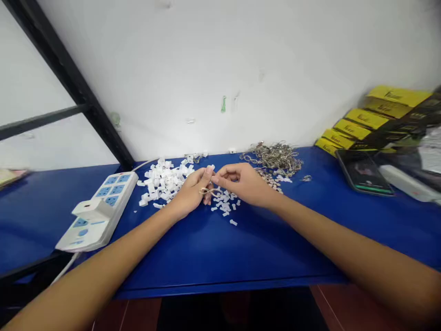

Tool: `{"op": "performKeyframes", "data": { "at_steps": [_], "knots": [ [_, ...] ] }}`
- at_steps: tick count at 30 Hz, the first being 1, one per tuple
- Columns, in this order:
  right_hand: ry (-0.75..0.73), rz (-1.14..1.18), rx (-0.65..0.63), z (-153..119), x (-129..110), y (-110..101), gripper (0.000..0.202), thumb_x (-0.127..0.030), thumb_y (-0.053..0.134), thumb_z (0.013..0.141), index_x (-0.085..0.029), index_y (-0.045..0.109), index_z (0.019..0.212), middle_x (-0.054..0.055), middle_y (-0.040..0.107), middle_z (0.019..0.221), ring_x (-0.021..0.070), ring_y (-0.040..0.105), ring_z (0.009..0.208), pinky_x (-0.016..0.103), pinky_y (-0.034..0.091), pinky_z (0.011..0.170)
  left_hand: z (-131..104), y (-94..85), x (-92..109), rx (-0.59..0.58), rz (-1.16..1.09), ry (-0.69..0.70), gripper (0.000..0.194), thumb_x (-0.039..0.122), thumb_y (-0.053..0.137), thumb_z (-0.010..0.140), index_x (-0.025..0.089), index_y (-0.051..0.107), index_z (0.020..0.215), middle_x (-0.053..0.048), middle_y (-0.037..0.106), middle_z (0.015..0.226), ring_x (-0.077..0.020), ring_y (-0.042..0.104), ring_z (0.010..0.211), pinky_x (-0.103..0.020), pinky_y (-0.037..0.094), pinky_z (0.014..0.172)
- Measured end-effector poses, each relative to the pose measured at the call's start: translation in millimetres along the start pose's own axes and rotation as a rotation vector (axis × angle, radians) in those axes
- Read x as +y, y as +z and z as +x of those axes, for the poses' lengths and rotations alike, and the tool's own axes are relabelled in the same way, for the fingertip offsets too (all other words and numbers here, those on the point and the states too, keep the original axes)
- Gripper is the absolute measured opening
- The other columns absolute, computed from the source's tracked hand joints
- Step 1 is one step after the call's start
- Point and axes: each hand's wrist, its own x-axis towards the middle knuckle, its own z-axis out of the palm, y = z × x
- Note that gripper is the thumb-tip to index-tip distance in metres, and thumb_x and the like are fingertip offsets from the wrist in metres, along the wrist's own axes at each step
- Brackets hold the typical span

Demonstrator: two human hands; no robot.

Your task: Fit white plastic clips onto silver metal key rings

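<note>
Left hand pinches looped cord and white piece above desk; right hand adjoins, its grip unclear; cord probably light, limp; grasp near its end.

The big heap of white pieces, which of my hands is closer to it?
Left. Your left hand is just beside the heap of white pieces, on its right; your right hand is farther right, beyond the left.
</note>
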Motion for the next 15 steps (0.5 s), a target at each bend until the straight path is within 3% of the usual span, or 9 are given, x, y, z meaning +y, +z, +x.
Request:
{"op": "performKeyframes", "data": {
  "at_steps": [10,15],
  "knots": [
    [0.027,0.074,0.007,-2.1,-0.4,0.1,0.027,-0.045,0.076,0.086,-0.018,0.073,0.087,0.004,0.072,0.082,0.0148,0.06,0.072,0.03,0.047,0.067,-2.4,1.9,4.4,-0.057,0.006,0.011,0.043,0.064,0.047,0.102,0.023,0.045,0.092,0.008,0.05,0.055,-0.0103,0.049,0.044,-0.023,0.046,0.048],
    [0.072,0.086,-0.015,-3.2,-3.9,0.1,0.024,-0.042,0.079,0.084,-0.018,0.074,0.084,-0.001,0.064,0.067,0.0095,0.048,0.058,0.026,0.039,0.056,-2.5,0.7,3.7,-0.071,0.014,0.02,0.042,0.064,0.046,0.102,0.023,0.047,0.095,0.007,0.051,0.056,-0.0101,0.049,0.044,-0.022,0.045,0.047]
  ]
}}
